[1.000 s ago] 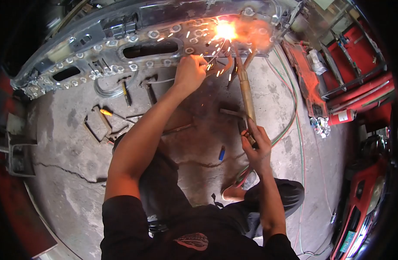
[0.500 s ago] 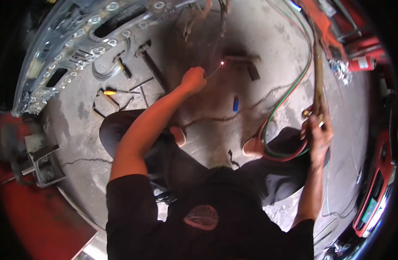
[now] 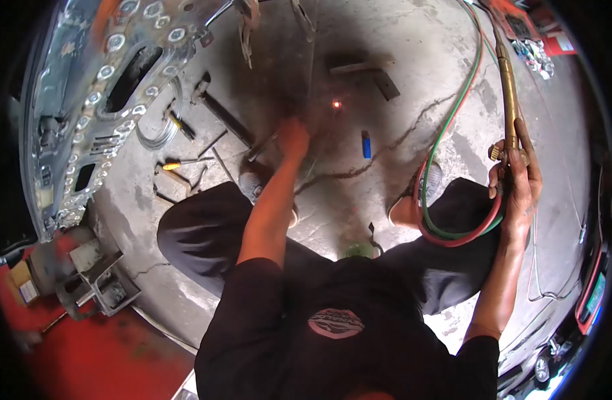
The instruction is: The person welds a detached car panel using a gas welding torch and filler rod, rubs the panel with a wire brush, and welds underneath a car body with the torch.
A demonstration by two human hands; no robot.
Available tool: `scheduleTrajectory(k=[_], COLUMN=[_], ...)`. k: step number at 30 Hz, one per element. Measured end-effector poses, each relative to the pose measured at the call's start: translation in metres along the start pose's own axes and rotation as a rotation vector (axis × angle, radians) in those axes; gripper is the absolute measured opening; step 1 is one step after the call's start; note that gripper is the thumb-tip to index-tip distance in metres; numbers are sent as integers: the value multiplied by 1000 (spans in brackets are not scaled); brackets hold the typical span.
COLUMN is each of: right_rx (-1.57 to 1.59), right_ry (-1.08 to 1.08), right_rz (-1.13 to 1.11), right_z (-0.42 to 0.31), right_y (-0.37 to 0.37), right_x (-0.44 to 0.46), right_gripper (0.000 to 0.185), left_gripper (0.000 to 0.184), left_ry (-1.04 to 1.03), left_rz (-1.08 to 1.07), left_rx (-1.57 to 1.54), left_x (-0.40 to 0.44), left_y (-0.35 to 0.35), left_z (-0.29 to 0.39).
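Observation:
My right hand (image 3: 518,177) is wrapped round the brass gas torch (image 3: 507,90) at its valve end, on the right. The torch points up, away from me, and no flame shows at its tip. Red and green hoses (image 3: 446,127) run in a loop beside my leg. My left hand (image 3: 294,139) is closed over the shadowed floor, its fingers dark and blurred. A thin metal tool (image 3: 263,145) lies against or just beside it; what the fingers hold cannot be made out. Beyond that hand glows a small red-hot spot (image 3: 337,105).
A metal car panel (image 3: 86,120) with round weld marks stands at the upper left. Hammers (image 3: 226,119), an orange-handled screwdriver (image 3: 173,165) and coiled wire (image 3: 153,133) lie on the floor. A blue lighter-like object (image 3: 367,147) and an angled metal piece (image 3: 385,85) are ahead.
Sparks and flame at the panel are gone. My right hand has carried the torch away to the right. My left hand has drawn back from the panel, and the view has swung right.

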State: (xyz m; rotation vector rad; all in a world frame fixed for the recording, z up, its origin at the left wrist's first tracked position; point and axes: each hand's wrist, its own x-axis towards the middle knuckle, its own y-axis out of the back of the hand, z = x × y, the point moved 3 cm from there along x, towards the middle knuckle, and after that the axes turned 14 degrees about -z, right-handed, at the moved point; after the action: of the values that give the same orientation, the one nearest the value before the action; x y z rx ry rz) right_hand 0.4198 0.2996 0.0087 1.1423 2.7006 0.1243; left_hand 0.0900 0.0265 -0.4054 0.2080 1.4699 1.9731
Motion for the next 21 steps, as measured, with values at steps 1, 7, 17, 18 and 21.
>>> scheduleTrajectory(k=[1, 7, 17, 18, 21], right_rx=[-6, -6, 71, 75, 99], right_ry=[-21, -67, 49, 63, 109], right_rz=[-3, -6, -28, -25, -29], right_z=[-1, 3, -1, 1, -3], right_y=[0, 1, -12, -11, -12], right_x=[2, 14, 14, 13, 8], right_gripper=[66, 69, 70, 69, 67], left_gripper=[46, 35, 30, 30, 29], left_ry=[-9, 17, -246, -224, -117], left_rz=[131, -56, -56, -177, -229], left_rx=[105, 386, 201, 236, 175], left_x=[2, -10, -14, -9, -20], left_y=[-1, -3, -8, 21, 152], left_z=[-16, -80, -76, -65, -10])
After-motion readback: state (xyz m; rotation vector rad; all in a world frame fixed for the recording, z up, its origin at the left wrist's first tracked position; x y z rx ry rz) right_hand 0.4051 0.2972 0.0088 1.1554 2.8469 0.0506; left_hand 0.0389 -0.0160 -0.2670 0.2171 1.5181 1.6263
